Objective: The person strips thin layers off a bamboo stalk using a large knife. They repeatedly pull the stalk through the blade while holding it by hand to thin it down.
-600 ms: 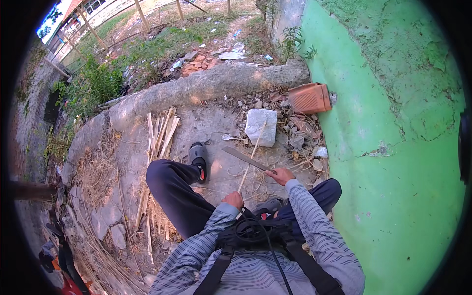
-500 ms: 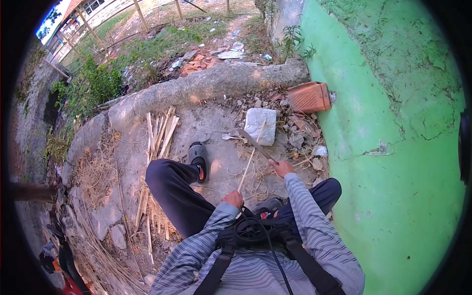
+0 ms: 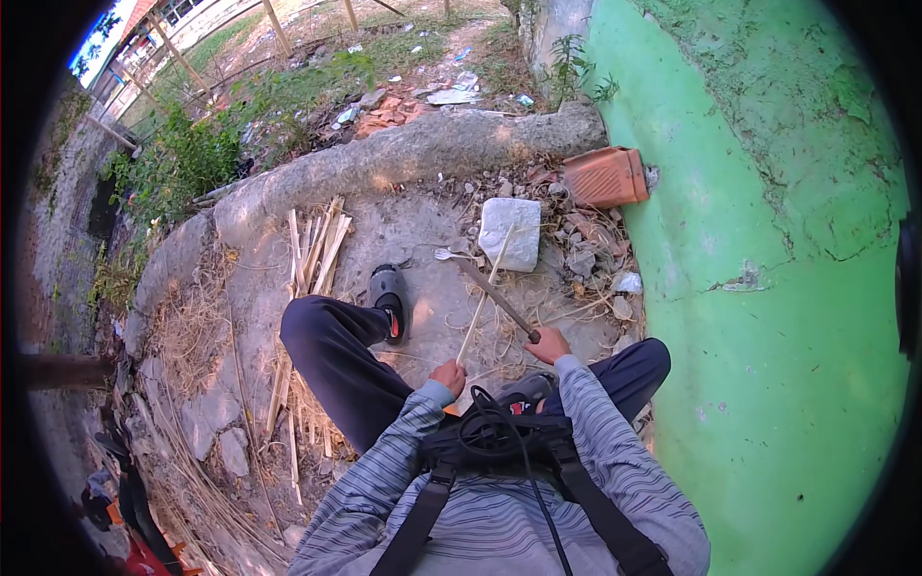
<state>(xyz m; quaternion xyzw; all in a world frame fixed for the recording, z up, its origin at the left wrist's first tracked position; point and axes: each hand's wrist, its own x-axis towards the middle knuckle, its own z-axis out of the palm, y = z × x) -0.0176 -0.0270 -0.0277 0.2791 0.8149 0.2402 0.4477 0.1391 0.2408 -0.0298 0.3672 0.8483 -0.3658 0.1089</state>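
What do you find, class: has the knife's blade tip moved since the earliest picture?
Yes. Judged against the white block, the knife has swung its blade tip rightward, ending nearer the block's lower-left corner.

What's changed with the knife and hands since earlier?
Since the first picture, the knife has turned, its tip now pointing more forward. The right hand drew back slightly since the second. Nothing was grasped or released: the left hand still holds the pale strip; the white block stayed put.
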